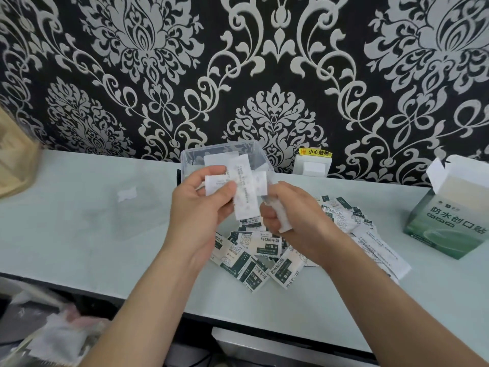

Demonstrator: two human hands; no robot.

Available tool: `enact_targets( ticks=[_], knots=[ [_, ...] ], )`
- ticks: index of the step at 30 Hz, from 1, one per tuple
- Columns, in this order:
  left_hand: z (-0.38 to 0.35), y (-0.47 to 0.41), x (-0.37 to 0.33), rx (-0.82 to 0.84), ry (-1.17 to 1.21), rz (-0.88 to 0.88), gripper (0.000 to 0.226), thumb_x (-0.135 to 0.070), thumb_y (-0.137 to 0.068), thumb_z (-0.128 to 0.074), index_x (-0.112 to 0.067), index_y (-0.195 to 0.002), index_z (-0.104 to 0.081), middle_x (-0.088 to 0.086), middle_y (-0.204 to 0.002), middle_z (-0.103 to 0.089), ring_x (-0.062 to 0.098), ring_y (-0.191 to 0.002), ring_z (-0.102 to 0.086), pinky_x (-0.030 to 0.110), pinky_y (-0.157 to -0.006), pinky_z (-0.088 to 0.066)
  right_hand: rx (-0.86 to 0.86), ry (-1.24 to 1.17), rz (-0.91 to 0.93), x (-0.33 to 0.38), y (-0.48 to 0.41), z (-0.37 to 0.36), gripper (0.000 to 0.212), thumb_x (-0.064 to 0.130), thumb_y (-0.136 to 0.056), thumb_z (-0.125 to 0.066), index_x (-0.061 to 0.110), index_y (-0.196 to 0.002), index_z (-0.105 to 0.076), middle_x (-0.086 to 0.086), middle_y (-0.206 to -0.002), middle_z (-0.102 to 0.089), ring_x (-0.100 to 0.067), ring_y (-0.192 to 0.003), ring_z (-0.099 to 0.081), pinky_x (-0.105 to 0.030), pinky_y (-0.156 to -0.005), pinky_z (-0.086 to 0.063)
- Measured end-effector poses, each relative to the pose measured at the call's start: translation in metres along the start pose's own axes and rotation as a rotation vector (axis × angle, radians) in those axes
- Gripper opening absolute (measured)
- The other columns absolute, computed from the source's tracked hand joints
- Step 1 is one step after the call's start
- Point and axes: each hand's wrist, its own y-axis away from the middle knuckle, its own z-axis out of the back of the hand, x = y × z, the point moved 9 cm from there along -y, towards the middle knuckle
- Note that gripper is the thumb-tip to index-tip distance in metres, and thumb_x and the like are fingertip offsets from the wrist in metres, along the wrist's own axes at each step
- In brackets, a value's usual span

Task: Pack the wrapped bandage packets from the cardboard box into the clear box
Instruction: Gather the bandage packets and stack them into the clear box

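Note:
My left hand (199, 207) pinches a few white bandage packets (244, 193), held fanned out above the table in front of the clear box (194, 154). Curled round another white packet (284, 221) is my right hand (293, 221), close beside the left. The clear box stands open behind my hands, and what it holds is partly hidden by them. A heap of green-and-white packets (267, 256) lies loose on the table under my wrists. The green cardboard box (449, 229) stands at the far right with its top flap open.
The pale table (79, 221) runs to a front edge near the bottom of the view. A clear lid (127, 207) with a white label lies left of the hands. A socket with a yellow warning sticker (313, 162) sits on the patterned wall.

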Motion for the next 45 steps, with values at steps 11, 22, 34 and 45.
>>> enact_targets(
  ticks=[11, 22, 34, 45],
  knots=[
    [-0.043, 0.008, 0.011, 0.214, -0.322, -0.151, 0.058, 0.010, -0.089, -0.056, -0.043, -0.112, -0.063, 0.003, -0.112, -0.069, 0.016, -0.097, -0.069, 0.034, -0.070, -0.060, 0.099, -0.175, -0.087, 0.002, 0.011, -0.007, 0.036, 0.041, -0.097, -0.049, 0.016, -0.099, -0.074, -0.009, -0.092, -0.075, -0.027, -0.072, -0.071, -0.039, -0.071, -0.060],
    [-0.042, 0.003, -0.005, 0.242, -0.401, -0.301, 0.014, -0.008, -0.091, -0.063, -0.022, -0.091, -0.063, -0.003, -0.087, -0.063, 0.003, -0.073, -0.061, 0.016, -0.059, -0.049, 0.219, -0.273, -0.114, -0.002, 0.009, -0.009, 0.027, 0.023, -0.098, -0.045, 0.004, -0.106, -0.063, -0.012, -0.082, -0.062, -0.011, -0.056, -0.045, -0.017, -0.047, -0.037],
    [-0.065, 0.012, 0.000, 0.484, -0.546, -0.384, 0.078, 0.019, -0.072, -0.043, -0.038, -0.124, -0.058, -0.014, -0.130, -0.051, 0.043, -0.103, -0.056, 0.034, -0.069, -0.054, 0.349, -0.138, -0.176, -0.005, 0.021, -0.018, 0.028, 0.013, -0.094, -0.045, 0.009, -0.069, -0.056, -0.002, -0.060, -0.048, -0.009, -0.048, -0.033, -0.023, -0.051, -0.014],
    [-0.059, 0.011, -0.005, 0.442, -0.979, -0.579, 0.042, 0.003, -0.083, -0.055, -0.031, -0.104, -0.067, -0.013, -0.101, -0.055, 0.002, -0.098, -0.053, 0.025, -0.084, -0.047, 0.261, 0.007, -0.127, -0.002, 0.014, 0.001, 0.019, 0.030, -0.096, -0.053, 0.012, -0.089, -0.055, -0.002, -0.065, -0.048, -0.005, -0.043, -0.024, -0.016, -0.037, -0.016]
  ],
)
